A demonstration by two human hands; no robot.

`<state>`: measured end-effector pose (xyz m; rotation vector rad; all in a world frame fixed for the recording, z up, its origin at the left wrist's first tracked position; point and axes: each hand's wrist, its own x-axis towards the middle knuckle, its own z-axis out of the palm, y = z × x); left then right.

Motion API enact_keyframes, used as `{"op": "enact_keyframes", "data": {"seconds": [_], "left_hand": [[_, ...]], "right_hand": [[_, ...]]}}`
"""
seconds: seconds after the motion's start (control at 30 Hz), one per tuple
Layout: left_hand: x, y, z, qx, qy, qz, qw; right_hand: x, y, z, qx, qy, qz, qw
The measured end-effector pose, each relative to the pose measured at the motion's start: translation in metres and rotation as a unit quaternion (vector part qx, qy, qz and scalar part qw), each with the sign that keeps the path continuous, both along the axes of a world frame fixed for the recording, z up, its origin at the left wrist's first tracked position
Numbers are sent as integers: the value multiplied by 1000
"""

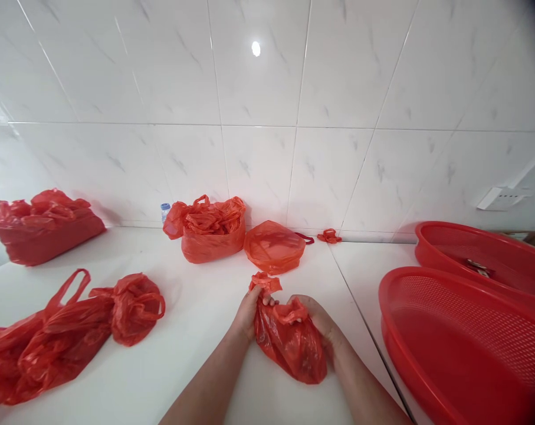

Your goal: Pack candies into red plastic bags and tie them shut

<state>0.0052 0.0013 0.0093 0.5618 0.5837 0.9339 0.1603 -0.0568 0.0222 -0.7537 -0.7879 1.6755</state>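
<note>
A red plastic bag point(290, 348), filled and bulging, rests on the white table in front of me. My left hand point(250, 307) is closed round its gathered top at the left, with a crumpled tuft of plastic sticking up above the fingers. On the bag's other side, my right hand point(317, 316) grips a bunched part of the bag's top; some of its fingers are hidden behind the plastic. What lies inside the bag cannot be made out. Just behind my hands lies a puffed red bag point(275, 248), nearly touching the wall.
Two red plastic baskets point(397, 301) stand on the right. At left lie knotted red bags point(68, 339). Along the tiled wall sit a box-shaped red bag point(50, 233), a container stuffed with red bags point(214, 236), a blue-capped bottle point(165, 211) and a red scrap point(330, 236).
</note>
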Motion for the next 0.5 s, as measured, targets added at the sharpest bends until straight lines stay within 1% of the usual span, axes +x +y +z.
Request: {"op": "enact_keyframes", "data": {"seconds": [0.1,0.2,0.33,0.4,0.43,0.5], "left_hand": [[2,-1,0,48,57,20,997],[4,0,0,73,103,32,991],[11,0,1,109,153,51,981],[16,-1,1,117,155,48,980],[18,-2,1,118,151,38,981],[21,-5,1,129,141,12,982]], "right_hand": [[-2,5,0,10,-36,45,998],[-5,8,3,38,-71,59,995],[-14,9,9,110,-79,13,991],[-16,9,12,144,-97,-2,985],[-16,9,12,151,-116,-10,982],[-15,11,11,136,-155,-40,978]]}}
